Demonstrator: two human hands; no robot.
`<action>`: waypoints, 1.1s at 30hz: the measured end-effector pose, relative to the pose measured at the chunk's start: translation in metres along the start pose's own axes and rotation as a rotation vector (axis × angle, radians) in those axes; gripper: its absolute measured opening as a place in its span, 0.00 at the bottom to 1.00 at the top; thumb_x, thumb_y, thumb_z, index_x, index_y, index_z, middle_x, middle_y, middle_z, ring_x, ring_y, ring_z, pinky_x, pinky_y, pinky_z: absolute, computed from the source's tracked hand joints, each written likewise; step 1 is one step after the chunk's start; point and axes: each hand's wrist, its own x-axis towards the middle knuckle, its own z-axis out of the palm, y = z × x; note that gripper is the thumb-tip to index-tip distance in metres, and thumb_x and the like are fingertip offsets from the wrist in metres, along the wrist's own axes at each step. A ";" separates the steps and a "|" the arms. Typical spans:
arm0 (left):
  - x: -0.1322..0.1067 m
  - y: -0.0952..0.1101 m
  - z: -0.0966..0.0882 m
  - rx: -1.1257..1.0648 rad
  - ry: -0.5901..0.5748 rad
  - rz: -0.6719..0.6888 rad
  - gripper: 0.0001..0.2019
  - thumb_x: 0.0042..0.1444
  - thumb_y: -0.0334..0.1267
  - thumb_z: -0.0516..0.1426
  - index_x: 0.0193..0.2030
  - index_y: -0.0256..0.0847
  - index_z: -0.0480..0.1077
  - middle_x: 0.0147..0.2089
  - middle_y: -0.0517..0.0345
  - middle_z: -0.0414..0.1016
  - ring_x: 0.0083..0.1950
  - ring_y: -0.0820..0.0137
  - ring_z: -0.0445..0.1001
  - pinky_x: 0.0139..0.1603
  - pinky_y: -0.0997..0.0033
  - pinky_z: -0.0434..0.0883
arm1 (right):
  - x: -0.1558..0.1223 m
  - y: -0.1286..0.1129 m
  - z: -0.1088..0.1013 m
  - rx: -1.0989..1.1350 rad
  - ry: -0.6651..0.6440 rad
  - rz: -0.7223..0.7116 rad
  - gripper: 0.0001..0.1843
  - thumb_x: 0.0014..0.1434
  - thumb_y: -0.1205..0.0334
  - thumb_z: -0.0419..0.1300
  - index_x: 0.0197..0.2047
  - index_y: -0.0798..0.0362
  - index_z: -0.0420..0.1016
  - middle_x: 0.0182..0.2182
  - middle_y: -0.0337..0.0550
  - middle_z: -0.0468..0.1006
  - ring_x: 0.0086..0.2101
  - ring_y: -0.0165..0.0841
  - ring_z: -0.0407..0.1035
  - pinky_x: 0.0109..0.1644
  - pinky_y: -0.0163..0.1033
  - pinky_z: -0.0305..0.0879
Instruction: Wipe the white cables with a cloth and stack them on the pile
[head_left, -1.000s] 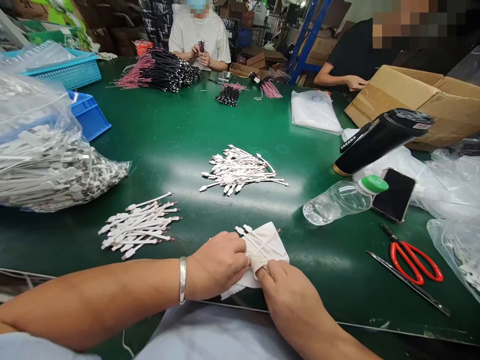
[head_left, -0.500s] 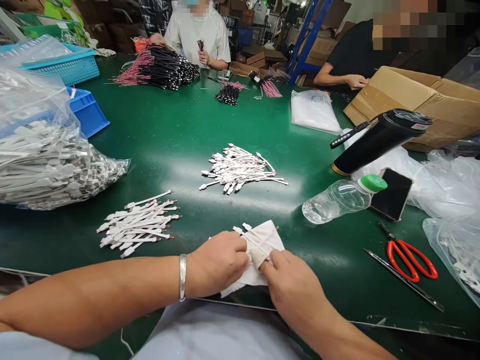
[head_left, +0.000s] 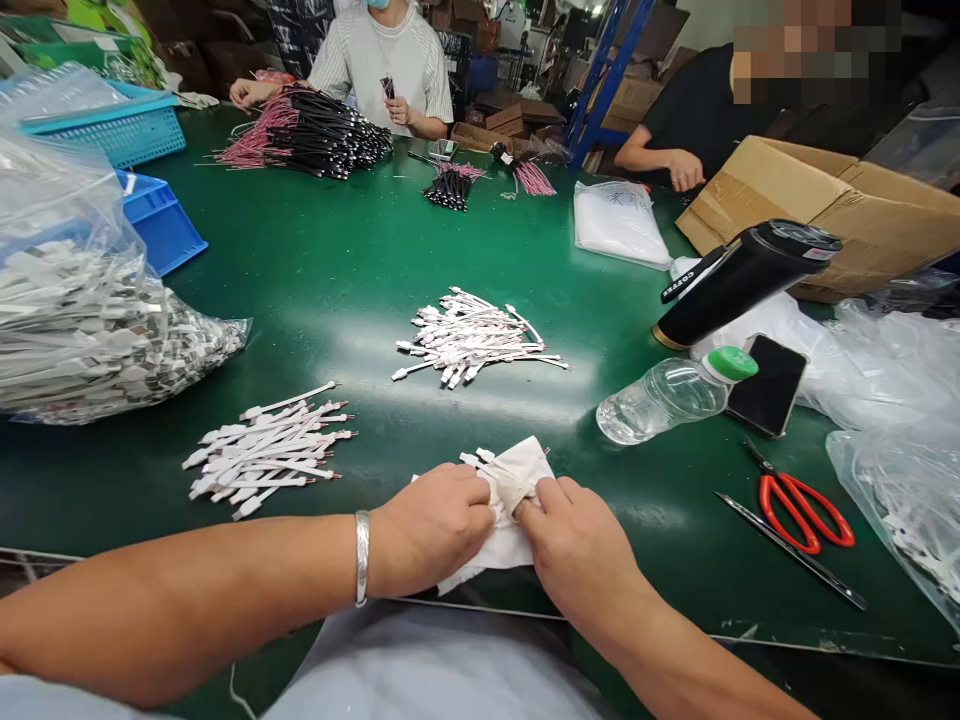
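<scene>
My left hand (head_left: 427,530), a silver bangle (head_left: 362,558) at its wrist, and my right hand (head_left: 577,555) both pinch a crumpled white cloth (head_left: 510,545) on the green workbench (head_left: 337,270). A few thin white cables (head_left: 487,462) with flat tabs lie across the cloth, their middles hidden under the fold. To the left of my left hand lies a loose pile of white cables (head_left: 266,450) with red-tipped ends. Another such pile (head_left: 472,340) lies further ahead.
A large plastic bag of white cables (head_left: 75,340) and blue crates (head_left: 157,222) stand left. On the right are a water bottle (head_left: 664,400), phone (head_left: 769,385), black flask (head_left: 742,285), red scissors (head_left: 799,510) and cardboard box (head_left: 817,215). Two co-workers (head_left: 382,70) sit beyond black-and-pink cable bundles (head_left: 315,135).
The view has shifted slightly, so the bench contents sit further left. The cloth is folded more tightly over the cables between my hands. The far co-worker's hand now rests by the cable bundle.
</scene>
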 end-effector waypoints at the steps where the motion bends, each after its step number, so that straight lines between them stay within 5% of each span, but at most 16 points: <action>1: 0.000 0.000 0.000 0.003 -0.003 -0.001 0.13 0.60 0.29 0.48 0.26 0.36 0.67 0.28 0.56 0.66 0.30 0.72 0.60 0.32 0.70 0.59 | 0.001 0.004 0.000 -0.034 0.001 0.021 0.11 0.49 0.77 0.53 0.24 0.52 0.69 0.23 0.43 0.64 0.25 0.34 0.51 0.29 0.39 0.40; 5: -0.001 -0.001 0.001 0.016 -0.020 0.000 0.12 0.60 0.29 0.48 0.27 0.36 0.67 0.29 0.55 0.67 0.30 0.71 0.60 0.31 0.71 0.59 | 0.001 0.011 -0.005 -0.104 0.040 0.128 0.13 0.51 0.77 0.50 0.28 0.53 0.72 0.22 0.44 0.63 0.26 0.35 0.51 0.29 0.40 0.40; 10: 0.001 0.000 -0.001 0.016 -0.019 -0.003 0.11 0.59 0.29 0.49 0.26 0.36 0.66 0.28 0.56 0.67 0.30 0.71 0.60 0.31 0.71 0.58 | -0.009 -0.001 -0.006 0.110 0.043 -0.016 0.12 0.52 0.76 0.50 0.26 0.52 0.71 0.23 0.43 0.64 0.26 0.34 0.52 0.30 0.39 0.42; 15: 0.000 0.001 -0.001 0.015 -0.042 -0.009 0.11 0.59 0.29 0.49 0.26 0.36 0.67 0.29 0.55 0.68 0.31 0.71 0.60 0.32 0.70 0.59 | -0.007 0.011 -0.004 -0.101 0.039 0.087 0.15 0.53 0.78 0.48 0.26 0.54 0.71 0.23 0.44 0.63 0.26 0.34 0.51 0.30 0.40 0.41; 22: 0.000 0.000 0.000 0.025 -0.015 -0.009 0.12 0.58 0.29 0.49 0.26 0.37 0.67 0.28 0.57 0.68 0.30 0.71 0.59 0.31 0.70 0.58 | -0.010 -0.003 -0.003 0.105 0.075 -0.012 0.13 0.49 0.78 0.50 0.24 0.53 0.70 0.22 0.43 0.64 0.26 0.34 0.50 0.29 0.39 0.41; 27: 0.000 0.000 0.000 0.025 -0.030 -0.010 0.11 0.58 0.29 0.49 0.27 0.37 0.68 0.29 0.57 0.68 0.30 0.71 0.59 0.31 0.70 0.59 | -0.002 0.020 0.005 -0.048 0.079 0.101 0.14 0.50 0.78 0.49 0.27 0.53 0.73 0.22 0.43 0.63 0.26 0.34 0.50 0.29 0.39 0.42; 33: 0.002 0.004 0.000 -0.047 -0.047 -0.166 0.11 0.58 0.39 0.52 0.28 0.37 0.68 0.30 0.56 0.69 0.31 0.71 0.62 0.31 0.71 0.61 | -0.019 0.018 -0.004 0.193 0.075 0.243 0.16 0.59 0.73 0.45 0.34 0.55 0.73 0.24 0.41 0.62 0.28 0.32 0.54 0.31 0.36 0.49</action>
